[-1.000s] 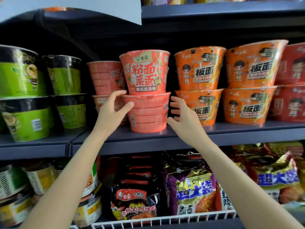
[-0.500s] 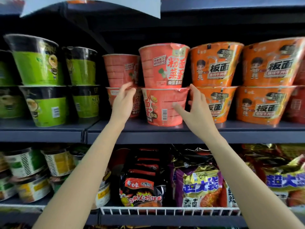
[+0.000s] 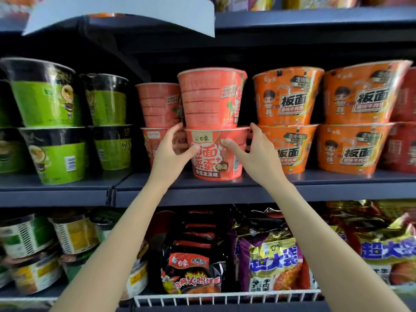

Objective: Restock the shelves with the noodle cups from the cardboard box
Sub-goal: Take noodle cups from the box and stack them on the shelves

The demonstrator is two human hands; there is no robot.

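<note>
Head view: the left hand (image 3: 171,152) and right hand (image 3: 254,152) grip the lower red cup (image 3: 217,154) from both sides; it stands on the shelf (image 3: 315,183) under the upper red cup (image 3: 210,99). They seem to be turning its label forward. Next: let go gently, keeping the stack steady.

Red noodle cups (image 3: 217,154) stand between green-and-black cups (image 3: 58,156) and orange cups (image 3: 290,147).

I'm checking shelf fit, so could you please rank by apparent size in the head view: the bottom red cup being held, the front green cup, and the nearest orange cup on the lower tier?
1. front green cup
2. nearest orange cup and bottom red cup: near alike, hands hide part, unranked.
</note>
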